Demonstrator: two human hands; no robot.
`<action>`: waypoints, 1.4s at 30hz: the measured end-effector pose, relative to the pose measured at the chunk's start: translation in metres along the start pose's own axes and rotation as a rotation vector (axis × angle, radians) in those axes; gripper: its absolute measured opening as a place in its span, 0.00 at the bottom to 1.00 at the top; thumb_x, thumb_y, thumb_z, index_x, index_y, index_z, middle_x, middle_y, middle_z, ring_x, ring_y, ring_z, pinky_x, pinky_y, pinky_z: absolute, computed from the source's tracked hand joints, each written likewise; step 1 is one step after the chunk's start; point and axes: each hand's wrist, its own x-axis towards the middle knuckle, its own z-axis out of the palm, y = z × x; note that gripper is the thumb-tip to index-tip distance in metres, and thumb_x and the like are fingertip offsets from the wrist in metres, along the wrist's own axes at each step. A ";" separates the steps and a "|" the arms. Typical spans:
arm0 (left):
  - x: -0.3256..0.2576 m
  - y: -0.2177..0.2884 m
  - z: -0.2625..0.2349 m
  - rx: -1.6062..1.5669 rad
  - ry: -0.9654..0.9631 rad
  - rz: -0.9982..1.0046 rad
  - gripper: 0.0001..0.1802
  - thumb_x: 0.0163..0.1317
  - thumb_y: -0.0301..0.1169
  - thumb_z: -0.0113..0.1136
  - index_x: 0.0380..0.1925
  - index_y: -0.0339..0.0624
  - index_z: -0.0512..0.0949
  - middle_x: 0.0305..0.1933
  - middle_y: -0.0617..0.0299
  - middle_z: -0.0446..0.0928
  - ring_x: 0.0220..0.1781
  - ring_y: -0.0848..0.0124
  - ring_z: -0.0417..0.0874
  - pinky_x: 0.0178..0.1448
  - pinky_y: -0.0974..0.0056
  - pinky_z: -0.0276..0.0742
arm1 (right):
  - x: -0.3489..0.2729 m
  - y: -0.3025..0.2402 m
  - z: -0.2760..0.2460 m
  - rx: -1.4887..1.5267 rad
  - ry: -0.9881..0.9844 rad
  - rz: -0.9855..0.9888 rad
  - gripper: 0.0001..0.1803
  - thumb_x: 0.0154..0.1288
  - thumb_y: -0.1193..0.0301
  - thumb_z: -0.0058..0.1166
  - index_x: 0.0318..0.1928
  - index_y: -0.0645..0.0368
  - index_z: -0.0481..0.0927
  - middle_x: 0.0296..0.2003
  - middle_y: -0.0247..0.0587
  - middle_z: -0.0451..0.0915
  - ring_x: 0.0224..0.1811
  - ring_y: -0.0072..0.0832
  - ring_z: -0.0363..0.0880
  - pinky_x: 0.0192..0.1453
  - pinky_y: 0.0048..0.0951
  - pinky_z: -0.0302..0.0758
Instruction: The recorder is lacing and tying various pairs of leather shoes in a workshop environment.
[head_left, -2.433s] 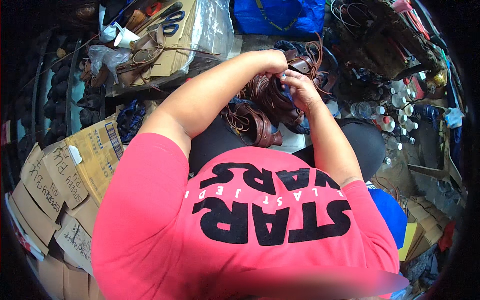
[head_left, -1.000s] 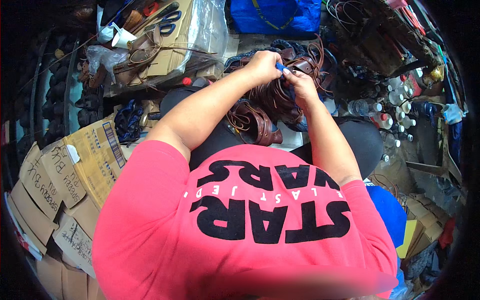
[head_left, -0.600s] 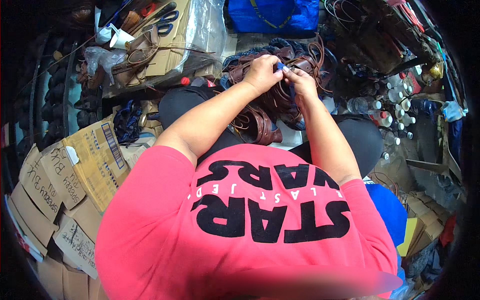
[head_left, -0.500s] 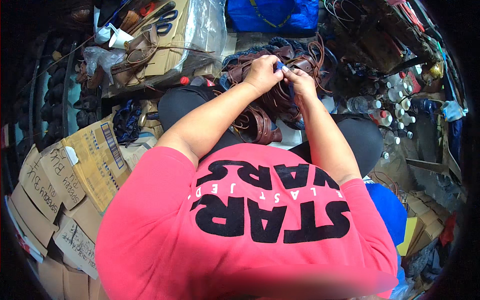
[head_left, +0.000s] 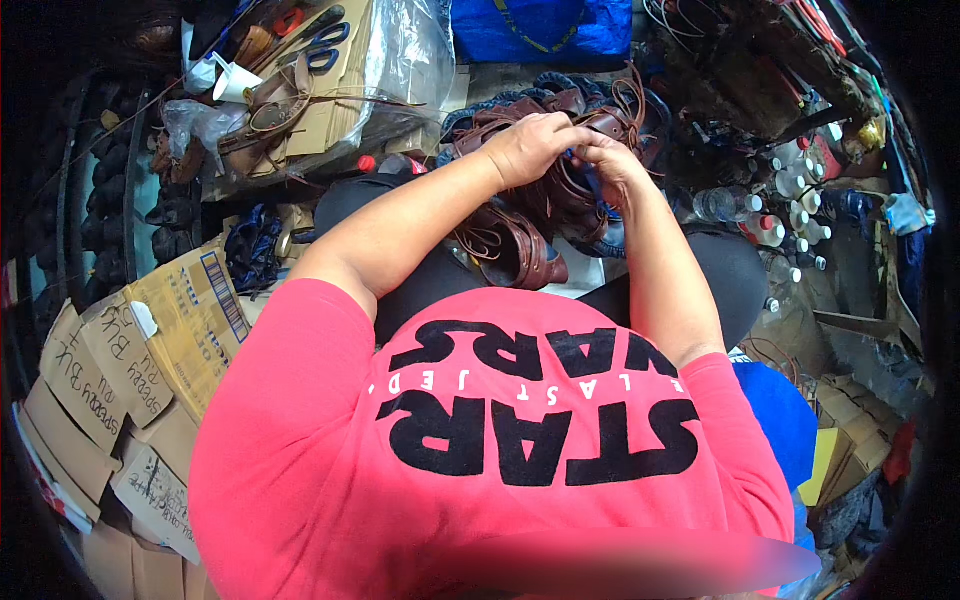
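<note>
Over a heap of brown leather shoe uppers [head_left: 492, 122], my left hand [head_left: 537, 150] and my right hand [head_left: 612, 166] meet with their fingertips together. Both are closed in a pinch on something narrow and blue, a strip or band [head_left: 606, 203] that hangs below my right fingers. Most of it is hidden by the fingers, so its exact kind does not show. Closer to me, between my knees, lies one brown leather shoe [head_left: 518, 252] with its long thin laces loose. Dark blue pieces show among the uppers around the heap.
At the far left, flat cardboard and clear plastic lie beside blue-handled scissors [head_left: 328, 46] and a white cup [head_left: 236, 82]. A blue bag [head_left: 548, 30] stands beyond the heap. Several bottles [head_left: 768, 230] crowd the right. Cardboard boxes [head_left: 190, 325] and a rack of dark shoe forms [head_left: 105, 200] are left.
My hands have shifted slightly; the left fingers now reach over the right ones. The blue piece that showed above the fingertips is now mostly covered, and the strip shows below my right hand.
</note>
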 end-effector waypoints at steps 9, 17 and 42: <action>0.010 -0.006 -0.006 -0.131 -0.060 -0.122 0.17 0.46 0.21 0.59 0.38 0.39 0.67 0.33 0.52 0.73 0.38 0.55 0.76 0.41 0.58 0.72 | -0.002 -0.001 0.002 -0.166 0.072 -0.061 0.04 0.53 0.77 0.55 0.32 0.60 0.76 0.27 0.31 0.77 0.29 0.20 0.73 0.40 0.20 0.69; -0.003 0.004 0.003 -0.152 0.094 -0.337 0.14 0.47 0.22 0.60 0.34 0.39 0.67 0.28 0.53 0.73 0.32 0.57 0.77 0.36 0.60 0.72 | -0.014 -0.007 0.016 -0.182 0.154 -0.109 0.08 0.55 0.74 0.56 0.36 0.63 0.78 0.29 0.34 0.78 0.30 0.20 0.73 0.39 0.20 0.69; -0.002 0.005 0.005 -0.042 0.111 -0.085 0.14 0.46 0.21 0.58 0.36 0.40 0.71 0.32 0.52 0.73 0.38 0.54 0.76 0.43 0.57 0.72 | -0.013 -0.011 0.002 0.021 0.003 0.000 0.08 0.47 0.76 0.60 0.30 0.56 0.76 0.27 0.28 0.74 0.29 0.20 0.70 0.41 0.22 0.66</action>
